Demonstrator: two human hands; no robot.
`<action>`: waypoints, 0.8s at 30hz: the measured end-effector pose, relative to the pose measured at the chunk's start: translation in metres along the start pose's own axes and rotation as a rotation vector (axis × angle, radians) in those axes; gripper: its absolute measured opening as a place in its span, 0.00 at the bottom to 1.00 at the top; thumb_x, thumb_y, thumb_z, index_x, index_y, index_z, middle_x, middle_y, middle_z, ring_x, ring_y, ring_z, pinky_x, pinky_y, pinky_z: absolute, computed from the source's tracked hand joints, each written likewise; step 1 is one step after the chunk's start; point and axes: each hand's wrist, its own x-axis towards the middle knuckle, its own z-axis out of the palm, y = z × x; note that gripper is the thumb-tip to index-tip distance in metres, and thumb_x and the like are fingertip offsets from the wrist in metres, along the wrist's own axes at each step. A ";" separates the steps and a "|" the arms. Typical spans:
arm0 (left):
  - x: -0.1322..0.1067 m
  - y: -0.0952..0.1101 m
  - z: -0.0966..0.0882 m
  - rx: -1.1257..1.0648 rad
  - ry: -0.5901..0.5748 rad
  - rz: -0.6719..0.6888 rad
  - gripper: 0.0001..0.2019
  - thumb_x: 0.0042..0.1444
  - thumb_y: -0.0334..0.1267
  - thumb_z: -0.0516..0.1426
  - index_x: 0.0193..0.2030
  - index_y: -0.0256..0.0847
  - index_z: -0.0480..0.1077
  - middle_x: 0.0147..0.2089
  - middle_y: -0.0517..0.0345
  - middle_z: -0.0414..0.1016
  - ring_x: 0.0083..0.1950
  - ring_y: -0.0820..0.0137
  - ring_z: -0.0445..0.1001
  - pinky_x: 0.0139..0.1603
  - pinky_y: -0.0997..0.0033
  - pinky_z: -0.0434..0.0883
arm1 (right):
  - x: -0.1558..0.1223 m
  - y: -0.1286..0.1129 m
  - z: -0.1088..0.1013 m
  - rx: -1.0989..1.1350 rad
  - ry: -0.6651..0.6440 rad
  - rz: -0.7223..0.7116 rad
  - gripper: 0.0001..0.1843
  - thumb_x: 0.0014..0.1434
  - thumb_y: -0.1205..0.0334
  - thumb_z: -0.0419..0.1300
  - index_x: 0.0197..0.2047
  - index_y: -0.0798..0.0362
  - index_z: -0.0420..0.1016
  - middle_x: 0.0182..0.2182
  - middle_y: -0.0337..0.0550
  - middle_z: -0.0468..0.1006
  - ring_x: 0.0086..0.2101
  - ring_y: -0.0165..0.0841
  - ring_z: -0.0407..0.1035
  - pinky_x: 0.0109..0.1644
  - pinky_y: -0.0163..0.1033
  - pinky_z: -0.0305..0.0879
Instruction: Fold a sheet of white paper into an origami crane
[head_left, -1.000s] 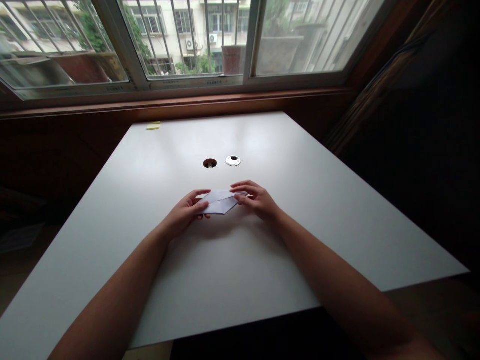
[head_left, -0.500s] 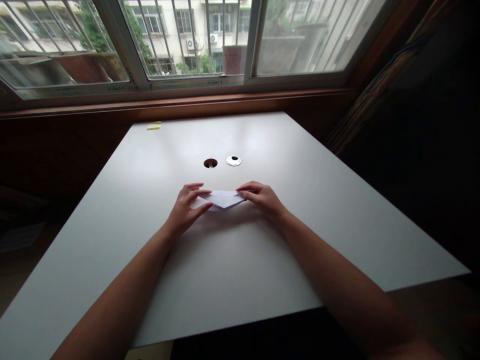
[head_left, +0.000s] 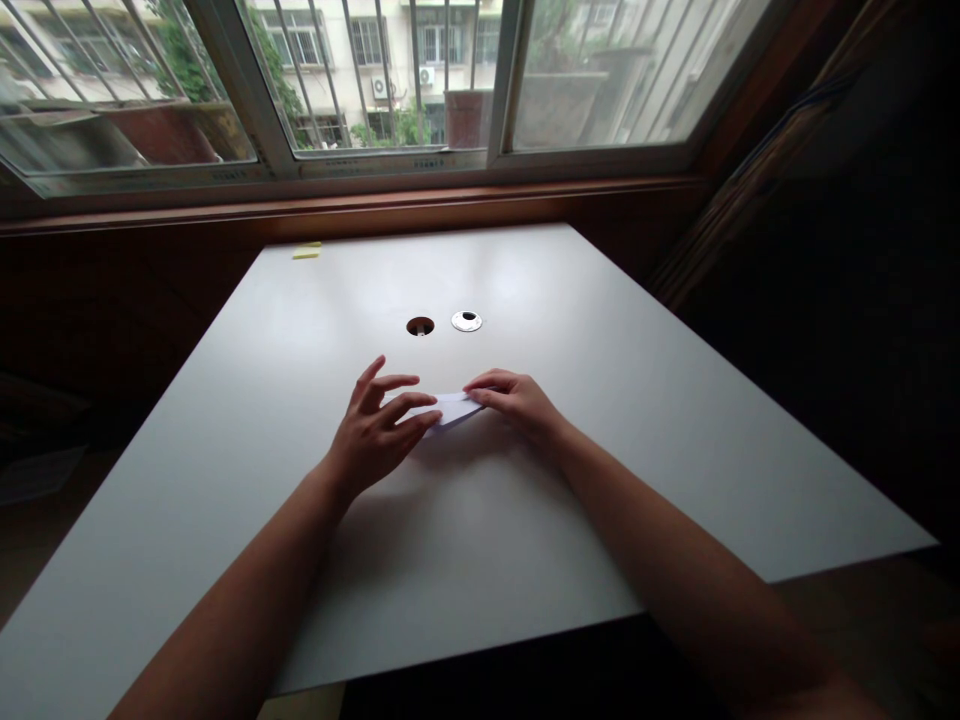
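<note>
- Far left, low in the dimness beyond the table's edge, lies a pale sheet [head_left: 41, 476]; too dim to name further.
- The window [head_left: 281, 165] runs across the top from the left edge, with bars [head_left: 358, 60] outside it. Behind its left pane are a red-brown pot [head_left: 166, 133] and green leaves [head_left: 180, 55].
- The white table [head_left: 637, 400] stands below the window, narrowing toward it.
- A yellow sticker [head_left: 307, 251] lies near the table's far left corner.
- The left hand [head_left: 386, 430] comes in over the table, back of the hand upward. Its thumb and forefinger tips are close together at the left part of the paper; the other fingers are spread and raised. Whether the tips pinch the paper or only rest against it, I cannot tell.
- A round hole [head_left: 420, 326] opens in the table beyond the hands.
- The folded white paper [head_left: 456, 408] is between the two hands, over the middle of the table, its left part hidden by the left hand's fingers.
- A round cover [head_left: 466, 321] with a dark notch lies just right of the hole.
- The right hand [head_left: 517, 400] grips the paper's right end, thumb on the near side, fingers curled.
</note>
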 end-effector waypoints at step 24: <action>0.000 0.005 0.002 0.005 -0.027 -0.033 0.13 0.59 0.35 0.60 0.49 0.55 0.76 0.46 0.61 0.81 0.53 0.61 0.72 0.66 0.43 0.60 | -0.011 -0.020 0.014 -0.600 0.003 -0.717 0.07 0.61 0.60 0.63 0.43 0.41 0.80 0.39 0.41 0.81 0.45 0.41 0.67 0.50 0.50 0.66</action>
